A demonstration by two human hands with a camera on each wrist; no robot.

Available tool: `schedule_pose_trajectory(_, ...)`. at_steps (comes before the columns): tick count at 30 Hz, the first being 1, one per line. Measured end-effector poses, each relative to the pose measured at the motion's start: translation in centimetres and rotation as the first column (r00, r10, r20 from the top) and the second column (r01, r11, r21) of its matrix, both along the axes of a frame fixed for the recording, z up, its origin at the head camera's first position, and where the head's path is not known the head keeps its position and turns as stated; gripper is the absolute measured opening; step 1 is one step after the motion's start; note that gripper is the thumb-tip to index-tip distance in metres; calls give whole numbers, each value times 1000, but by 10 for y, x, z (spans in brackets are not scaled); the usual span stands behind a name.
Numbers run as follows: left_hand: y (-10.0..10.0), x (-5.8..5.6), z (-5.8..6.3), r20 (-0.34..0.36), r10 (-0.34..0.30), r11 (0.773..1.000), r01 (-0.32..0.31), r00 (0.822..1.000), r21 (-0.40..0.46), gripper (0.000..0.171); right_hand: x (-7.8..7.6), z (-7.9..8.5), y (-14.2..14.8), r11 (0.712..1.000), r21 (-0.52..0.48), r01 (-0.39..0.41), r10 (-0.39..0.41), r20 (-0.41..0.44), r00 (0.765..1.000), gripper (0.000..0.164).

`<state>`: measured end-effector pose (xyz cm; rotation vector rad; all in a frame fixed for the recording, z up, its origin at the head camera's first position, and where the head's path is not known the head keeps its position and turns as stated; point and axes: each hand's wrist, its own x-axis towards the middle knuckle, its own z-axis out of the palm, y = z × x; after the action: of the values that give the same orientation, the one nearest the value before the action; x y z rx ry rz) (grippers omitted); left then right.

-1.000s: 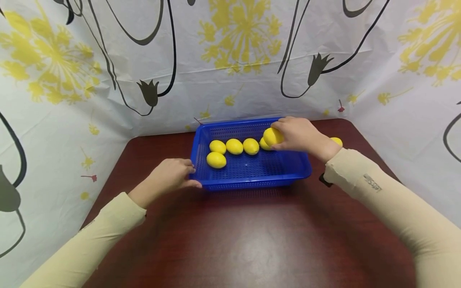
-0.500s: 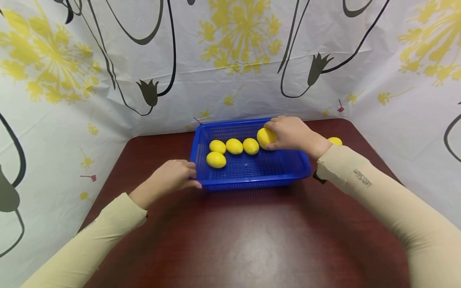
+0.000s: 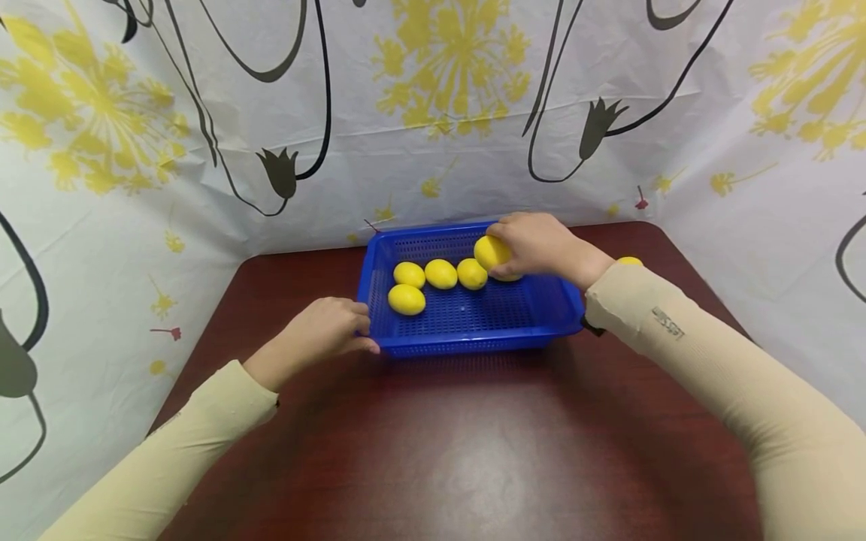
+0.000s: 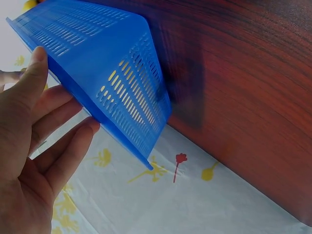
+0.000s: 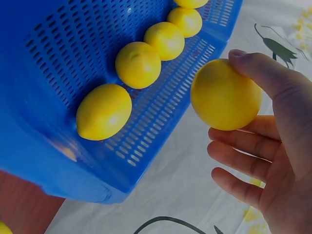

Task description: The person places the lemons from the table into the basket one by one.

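Note:
A blue perforated plastic basket (image 3: 467, 340) stands on the table with several lemons (image 3: 441, 274) in it, most in a row along its far side. My left hand (image 3: 325, 328) grips the basket's left rim near the front corner; in the left wrist view, thumb and fingertips (image 4: 90, 126) meet the rim. My right hand (image 3: 537, 244) holds a lemon (image 3: 492, 254) over the back of the basket. The right wrist view has this lemon (image 5: 226, 95) between thumb and fingers, raised apart from the row. One lemon of the row is partly hidden under the right hand.
Another lemon (image 3: 630, 261) lies on the table right of the basket, mostly hidden behind the right sleeve. The dark red-brown table (image 3: 433, 443) extends in front. A white patterned sheet (image 3: 433, 113) hangs close behind the basket and along both sides.
My right hand has moved left with the lemon, from the basket's right part over the end of the row. My left hand has stayed on the rim.

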<state>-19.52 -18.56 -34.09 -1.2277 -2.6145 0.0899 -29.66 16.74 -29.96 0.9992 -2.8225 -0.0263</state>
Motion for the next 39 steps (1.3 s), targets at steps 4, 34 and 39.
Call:
schedule_pose_trajectory(4, 0, 0, 1, 14, 4, 1000, -4, 1000, 6, 41, -4, 1, -5, 1000, 12, -21, 21, -11, 1000, 57)
schedule_pose_trajectory(34, 2, 0, 1, 43, 23, 1000, -23, 999, -1, 41, -20, 6, -46, 994, 14, -107, 106, 56, 993, 65)
schedule_pose_trajectory(39, 3, 0, 1, 37, 21, 1000, -22, 999, 7, 40, -24, 1, -54, 993, 12, -121, 119, 69, 990, 60)
